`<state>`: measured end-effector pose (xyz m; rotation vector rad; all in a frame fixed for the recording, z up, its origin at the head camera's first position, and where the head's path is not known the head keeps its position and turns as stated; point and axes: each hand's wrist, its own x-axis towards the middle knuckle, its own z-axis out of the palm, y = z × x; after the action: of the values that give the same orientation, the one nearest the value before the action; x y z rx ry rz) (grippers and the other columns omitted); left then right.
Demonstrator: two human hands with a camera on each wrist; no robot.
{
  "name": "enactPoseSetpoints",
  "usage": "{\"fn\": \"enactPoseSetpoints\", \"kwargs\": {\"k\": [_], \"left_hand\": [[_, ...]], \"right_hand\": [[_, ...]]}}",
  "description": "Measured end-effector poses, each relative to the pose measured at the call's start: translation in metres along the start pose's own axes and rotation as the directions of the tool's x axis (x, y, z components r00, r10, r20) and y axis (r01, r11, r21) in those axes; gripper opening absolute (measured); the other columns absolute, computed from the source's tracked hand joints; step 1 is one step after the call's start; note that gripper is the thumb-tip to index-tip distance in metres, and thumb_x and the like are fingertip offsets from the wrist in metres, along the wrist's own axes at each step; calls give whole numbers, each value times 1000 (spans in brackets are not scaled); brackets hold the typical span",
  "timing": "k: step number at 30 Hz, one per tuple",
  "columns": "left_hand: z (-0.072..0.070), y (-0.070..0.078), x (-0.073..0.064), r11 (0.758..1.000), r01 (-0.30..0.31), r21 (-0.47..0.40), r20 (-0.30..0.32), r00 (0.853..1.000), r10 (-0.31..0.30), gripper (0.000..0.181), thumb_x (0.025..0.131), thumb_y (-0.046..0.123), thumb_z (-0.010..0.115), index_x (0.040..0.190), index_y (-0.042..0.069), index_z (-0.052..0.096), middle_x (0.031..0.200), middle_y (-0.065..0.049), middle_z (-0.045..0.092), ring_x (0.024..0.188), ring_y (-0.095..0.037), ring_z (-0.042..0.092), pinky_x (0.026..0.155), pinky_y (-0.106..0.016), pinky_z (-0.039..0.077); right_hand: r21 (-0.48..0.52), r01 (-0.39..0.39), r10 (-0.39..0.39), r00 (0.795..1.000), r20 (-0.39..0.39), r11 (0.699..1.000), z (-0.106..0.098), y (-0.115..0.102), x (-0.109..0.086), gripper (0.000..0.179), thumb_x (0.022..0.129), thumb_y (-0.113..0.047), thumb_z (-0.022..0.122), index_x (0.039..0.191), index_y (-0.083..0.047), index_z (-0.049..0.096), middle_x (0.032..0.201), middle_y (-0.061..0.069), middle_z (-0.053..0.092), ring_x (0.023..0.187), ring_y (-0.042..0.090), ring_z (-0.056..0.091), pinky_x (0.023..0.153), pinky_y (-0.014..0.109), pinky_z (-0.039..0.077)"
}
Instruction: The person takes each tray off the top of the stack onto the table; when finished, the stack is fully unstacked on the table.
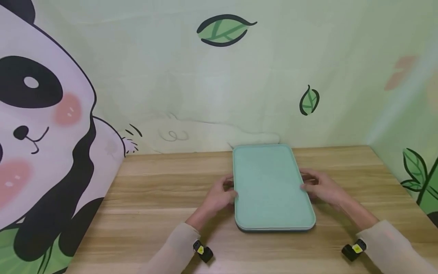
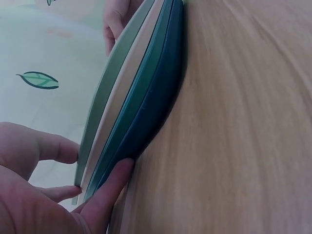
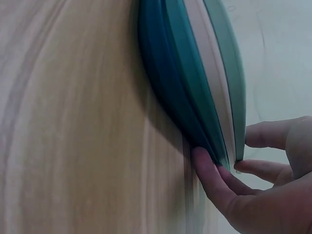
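The tray stack (image 1: 272, 186) is grasped between the left fingers (image 2: 111, 190) and right fingers (image 3: 210, 180); the lowest tray (image 2: 165, 73) should be evenly supported, though contact underneath is partly hidden

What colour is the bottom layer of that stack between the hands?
The bottom layer is dark blue; it shows best in the left wrist view.

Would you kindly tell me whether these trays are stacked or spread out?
Stacked: the light green tray lies on top, and the left wrist view shows beige, teal and blue trays beneath it.
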<state>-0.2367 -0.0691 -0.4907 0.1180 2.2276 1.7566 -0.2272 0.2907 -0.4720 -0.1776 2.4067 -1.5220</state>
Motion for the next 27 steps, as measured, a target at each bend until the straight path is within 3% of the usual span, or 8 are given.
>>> {"fn": "enactPoseSetpoints", "kwargs": {"k": [6, 11, 15, 19, 23, 27], "left_hand": [[0, -1, -3, 1000, -3, 11, 39, 999, 3, 66, 99, 4, 65, 161, 7, 42, 149, -24, 49, 128, -36, 58, 83, -43, 64], [-1, 2, -3, 1000, -8, 14, 54, 999, 8, 65, 101, 4, 63, 161, 7, 40, 150, -23, 48, 129, -37, 56, 86, -45, 63], [-2, 3, -4, 1000, -7, 13, 67, 998, 6, 65, 102, 4, 62, 162, 7, 38, 151, -24, 46, 130, -37, 56, 87, -45, 63], [-4, 2, -4, 1000, -1, 7, 75, 997, 1, 65, 103, 4, 62, 163, 7, 37, 152, -24, 45, 131, -37, 55, 89, -45, 63], [-6, 0, -4, 1000, -3, 8, 81, 997, 2, 64, 103, 5, 63, 162, 7, 38, 152, -24, 46, 132, -37, 55, 92, -46, 61], [-5, -2, -5, 1000, -11, -9, 99, 995, 12, 63, 103, 5, 63, 162, 7, 40, 150, -24, 47, 132, -37, 55, 94, -47, 61]], "right_hand": [[-103, 41, -49, 996, -76, 994, 4, -1, -2, 60, 104, -3, 58, 157, 12, 36, 146, 34, 50, 129, 47, 53, 89, 35, 59], [-165, 58, -84, 984, -156, 985, 4, -9, -2, 59, 102, -4, 59, 156, 11, 40, 137, 29, 57, 118, 36, 58, 83, 25, 55], [40, 40, -35, 992, -118, 998, -1, -16, -3, 63, 105, -9, 60, 161, 4, 35, 134, 26, 55, 110, 24, 61, 84, 28, 56], [300, -35, 38, 999, -3, 953, -8, -21, -4, 70, 108, -13, 60, 167, -4, 22, 135, 14, 57, 108, 15, 66, 89, 37, 58], [392, -94, 74, 995, 66, 915, -11, -22, -3, 73, 108, -14, 61, 166, 0, 19, 125, 2, 66, 108, 14, 69, 91, 38, 60], [412, -125, 100, 992, 80, 902, -12, -23, -3, 70, 108, -15, 62, 161, 7, 24, 115, -1, 71, 104, 14, 71, 89, 37, 62]]}}
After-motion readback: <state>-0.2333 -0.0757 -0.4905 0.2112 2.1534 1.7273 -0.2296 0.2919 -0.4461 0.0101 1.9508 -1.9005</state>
